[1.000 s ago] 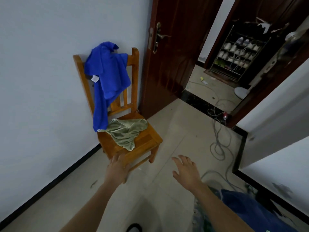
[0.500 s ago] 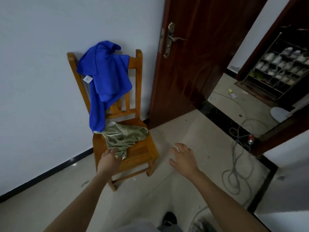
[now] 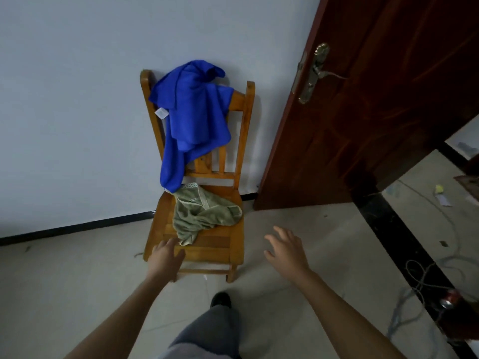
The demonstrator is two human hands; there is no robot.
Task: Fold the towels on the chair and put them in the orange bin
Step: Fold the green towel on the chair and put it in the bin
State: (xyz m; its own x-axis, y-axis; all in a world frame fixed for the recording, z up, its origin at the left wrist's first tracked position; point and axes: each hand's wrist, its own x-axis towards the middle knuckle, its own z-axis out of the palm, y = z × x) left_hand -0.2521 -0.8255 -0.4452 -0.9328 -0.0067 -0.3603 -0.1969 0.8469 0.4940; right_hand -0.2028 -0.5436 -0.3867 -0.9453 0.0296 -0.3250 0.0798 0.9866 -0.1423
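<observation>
A wooden chair (image 3: 217,248) stands against the white wall. A blue towel (image 3: 193,120) hangs crumpled over its backrest, one end reaching down to the seat. A green towel (image 3: 203,212) lies bunched on the seat. My left hand (image 3: 166,256) is over the seat's front left corner, just short of the green towel's lowest tip, fingers apart and holding nothing. My right hand (image 3: 286,248) hovers open to the right of the seat, above the floor. The orange bin is out of view.
A dark brown door (image 3: 375,112) stands open right of the chair. Cables (image 3: 425,275) and a can (image 3: 449,299) lie on the floor at the right, past a black threshold strip. My leg and shoe (image 3: 220,299) are in front of the chair.
I have stepped closer and the view has swung left, so the chair is now centred. Both hands have come forward; the left one has reached the seat's front edge.
</observation>
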